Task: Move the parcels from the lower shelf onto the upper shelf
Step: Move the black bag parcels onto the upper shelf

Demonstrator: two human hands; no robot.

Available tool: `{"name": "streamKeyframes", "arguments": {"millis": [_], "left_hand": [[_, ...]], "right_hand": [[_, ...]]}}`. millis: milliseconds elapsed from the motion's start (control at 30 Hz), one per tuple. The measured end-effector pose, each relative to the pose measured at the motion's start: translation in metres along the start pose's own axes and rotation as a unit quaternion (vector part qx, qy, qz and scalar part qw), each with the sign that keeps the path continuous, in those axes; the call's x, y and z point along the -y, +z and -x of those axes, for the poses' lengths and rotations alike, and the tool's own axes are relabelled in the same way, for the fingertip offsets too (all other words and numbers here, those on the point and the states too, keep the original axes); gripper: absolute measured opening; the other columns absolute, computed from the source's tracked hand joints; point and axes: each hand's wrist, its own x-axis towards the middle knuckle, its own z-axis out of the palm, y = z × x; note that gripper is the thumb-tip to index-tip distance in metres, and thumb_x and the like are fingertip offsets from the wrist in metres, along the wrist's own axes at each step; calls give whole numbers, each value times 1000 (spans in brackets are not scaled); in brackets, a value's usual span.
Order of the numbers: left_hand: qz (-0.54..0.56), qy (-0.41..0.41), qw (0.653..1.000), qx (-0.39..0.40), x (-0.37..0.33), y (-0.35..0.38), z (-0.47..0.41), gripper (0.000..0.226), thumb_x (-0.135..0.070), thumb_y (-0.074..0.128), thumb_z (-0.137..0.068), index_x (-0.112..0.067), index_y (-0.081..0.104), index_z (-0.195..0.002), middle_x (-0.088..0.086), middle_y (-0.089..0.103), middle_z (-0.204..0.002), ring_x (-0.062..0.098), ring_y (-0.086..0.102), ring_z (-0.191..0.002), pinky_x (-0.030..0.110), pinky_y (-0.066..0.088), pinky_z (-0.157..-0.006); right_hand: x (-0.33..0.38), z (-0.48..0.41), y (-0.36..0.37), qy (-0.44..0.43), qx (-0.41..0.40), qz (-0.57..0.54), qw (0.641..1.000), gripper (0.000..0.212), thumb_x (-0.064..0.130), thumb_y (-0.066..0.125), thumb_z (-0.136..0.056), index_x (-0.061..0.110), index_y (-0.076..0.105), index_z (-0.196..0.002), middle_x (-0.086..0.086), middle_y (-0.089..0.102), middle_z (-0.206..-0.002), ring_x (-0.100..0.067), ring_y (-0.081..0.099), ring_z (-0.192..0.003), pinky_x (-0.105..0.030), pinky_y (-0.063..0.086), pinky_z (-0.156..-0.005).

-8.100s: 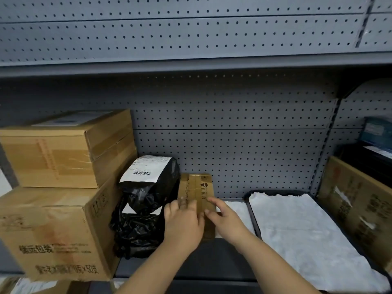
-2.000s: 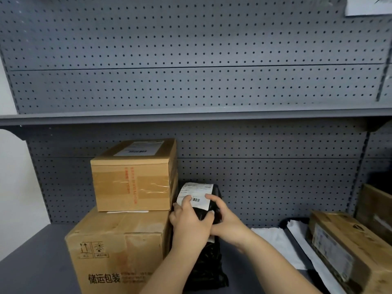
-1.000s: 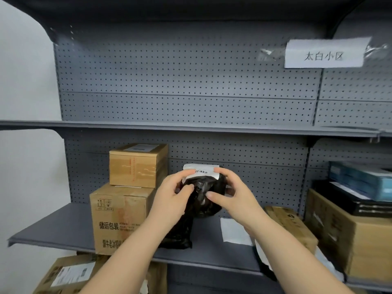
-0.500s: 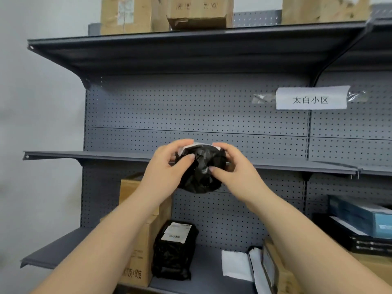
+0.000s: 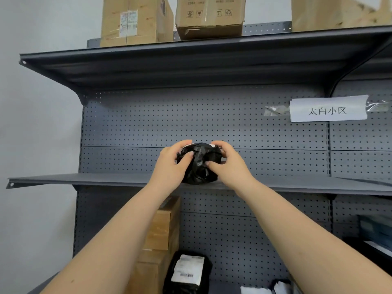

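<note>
Change: one second ago the black parcel (image 5: 198, 164) was well below the upper shelf (image 5: 84, 180). Half a second ago it straddled that shelf's front edge. It is now above shelf level, its underside at the front lip and in front of the pegboard back. I cannot tell whether it already rests on the shelf or hangs just clear of it.

Meaning for the task: judged as the set-down step for this parcel, nearly done. It still needs lowering or pushing further in, and then letting go.

Hands:
- Left hand (image 5: 169, 166): gripping the parcel's left side, fingers curled over the top, thumb pressed into the crinkled front.
- Right hand (image 5: 231, 166): gripping the right side the same way, fingers over the top, thumb on the front (a strip of white label shows between the two sets of fingers).
- Neither hand is slack; the plastic bunches under both thumbs.

Left to move (estimate): below the upper shelf, a second black labelled parcel (image 5: 186, 272) stands just beside stacked cardboard boxes (image 5: 163, 230). So the task is far from finished.
</note>
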Motion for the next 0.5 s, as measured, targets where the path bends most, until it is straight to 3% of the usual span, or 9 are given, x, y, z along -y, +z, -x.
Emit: {"name": "streamKeyframes", "arguments": {"millis": [167,300,500], "left_hand": [[-2,-17,1000,21,27,7,-35,35,-26,52,-99,-25,55,-134,0,60,-130,17,56,-119,31,47,-96],[-57,-34,997,49,54,16,-51,37,-25,47,-101,-23,50,-138,4,54,-137,21,53,-120,26,42,-91],[-66,-35,995,59,81,24,-46,42,-32,46,-101,-28,44,-143,9,50,-136,21,51,-115,28,40,-92]], "right_hand": [[-16,-38,29,19,-1,17,1000,48,12,63,-91,29,46,-132,9,52,-112,-15,54,-105,-25,48,-79],[-31,-57,50,41,16,73,996,58,11,60,-92,27,38,-143,-2,55,-132,-22,54,-116,-33,49,-92],[-47,-59,58,48,36,113,992,64,13,58,-93,27,31,-149,-4,54,-136,-15,52,-103,-24,42,-82]]}}
